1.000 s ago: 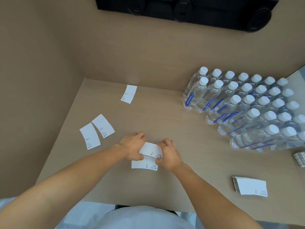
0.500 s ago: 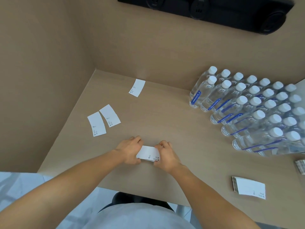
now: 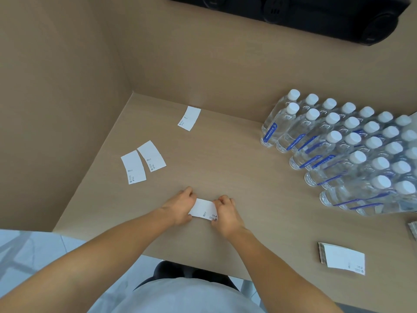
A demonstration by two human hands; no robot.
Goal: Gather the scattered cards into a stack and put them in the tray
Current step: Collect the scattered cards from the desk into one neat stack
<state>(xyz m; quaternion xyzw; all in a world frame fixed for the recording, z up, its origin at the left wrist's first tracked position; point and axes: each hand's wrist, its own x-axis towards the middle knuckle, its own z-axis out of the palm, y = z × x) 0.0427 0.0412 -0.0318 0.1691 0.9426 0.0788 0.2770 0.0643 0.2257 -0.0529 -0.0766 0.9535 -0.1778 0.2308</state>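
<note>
A small stack of white cards (image 3: 203,208) lies on the tan table near its front edge. My left hand (image 3: 180,205) grips its left end and my right hand (image 3: 225,213) grips its right end. Two loose white cards lie side by side to the left, one (image 3: 133,167) nearer the wall and one (image 3: 151,156) beside it. A third loose card (image 3: 189,118) lies far back near the rear wall. A thick stack of cards (image 3: 341,259) sits at the front right. No tray is in view.
Rows of clear water bottles with white caps (image 3: 352,150) fill the right side of the table. Cardboard-coloured walls (image 3: 56,109) close the left and back. A black bar (image 3: 316,14) hangs on the back wall. Another card bundle (image 3: 413,230) peeks in at the right edge.
The two overlapping cards between my hands have been squared into one small stack. My head view has shifted, so the table appears further right and lower.
</note>
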